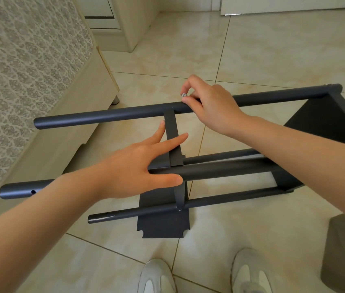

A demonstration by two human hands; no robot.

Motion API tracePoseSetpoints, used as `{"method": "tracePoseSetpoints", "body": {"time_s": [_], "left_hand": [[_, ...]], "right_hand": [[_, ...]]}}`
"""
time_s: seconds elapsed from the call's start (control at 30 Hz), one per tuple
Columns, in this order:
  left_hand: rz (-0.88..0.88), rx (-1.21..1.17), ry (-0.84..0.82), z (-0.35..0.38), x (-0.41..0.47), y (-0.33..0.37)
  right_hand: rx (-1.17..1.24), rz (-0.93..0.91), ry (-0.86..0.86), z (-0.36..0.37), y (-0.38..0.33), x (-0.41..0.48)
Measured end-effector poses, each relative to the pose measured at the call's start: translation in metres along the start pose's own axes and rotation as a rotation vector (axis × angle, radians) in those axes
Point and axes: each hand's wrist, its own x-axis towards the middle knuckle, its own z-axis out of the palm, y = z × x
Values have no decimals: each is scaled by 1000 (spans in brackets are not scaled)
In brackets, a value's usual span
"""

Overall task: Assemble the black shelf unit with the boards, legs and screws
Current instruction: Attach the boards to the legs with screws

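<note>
The black shelf unit lies on its side on the tiled floor, partly built. The middle board stands edge-on between the four legs. Well to its right, an end board already joins the legs' ends.

Just right of the middle board's top edge, the right hand pinches a small silvery screw between thumb and fingertip, right above the far leg. The left hand grips nothing; its fingers are straight and spread against the board's side, the thumb along the near leg.

At the board's lower edge a glint on the lowest leg looks like a screw already in. This far corner seems to be the step in hand. Left of the board the legs' free ends show open holes, so another board probably remains.
</note>
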Motion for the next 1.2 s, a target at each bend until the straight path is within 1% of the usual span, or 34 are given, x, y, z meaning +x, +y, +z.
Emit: {"method": "tracePoseSetpoints", "body": {"time_s": [0.07, 0.17, 0.3, 0.47, 0.53, 0.6, 0.67, 0.73, 0.77, 0.8, 0.93, 1.1, 1.2], "left_hand": [[10, 69, 39, 7, -5, 2], [82, 171, 110, 16, -12, 2], [163, 196, 138, 22, -14, 1], [168, 206, 157, 32, -22, 5], [174, 199, 171, 36, -25, 7], [172, 191, 174, 38, -27, 8], [175, 175, 174, 37, -26, 8], [169, 154, 165, 35, -24, 10], [158, 146, 156, 33, -24, 11], [148, 143, 148, 32, -24, 12], [149, 140, 127, 31, -23, 13], [158, 172, 136, 31, -22, 12], [169, 179, 163, 33, -21, 8]], "right_hand": [[8, -8, 2, 1, 0, -4], [10, -24, 22, 2, -2, -10], [15, -19, 42, 3, -3, -16], [40, -6, 34, 1, -10, -28], [95, 9, 34, -3, -14, -35], [233, 45, 56, -8, -18, -44], [340, 73, 134, -15, -23, -55], [376, 75, 195, -24, -27, -67], [398, 80, 180, -28, -28, -73], [430, 97, 126, -32, -28, -77], [587, 255, -256, -42, -25, -85], [794, 489, -564, -40, -17, -77], [822, 502, -746, -36, -14, -70]]}}
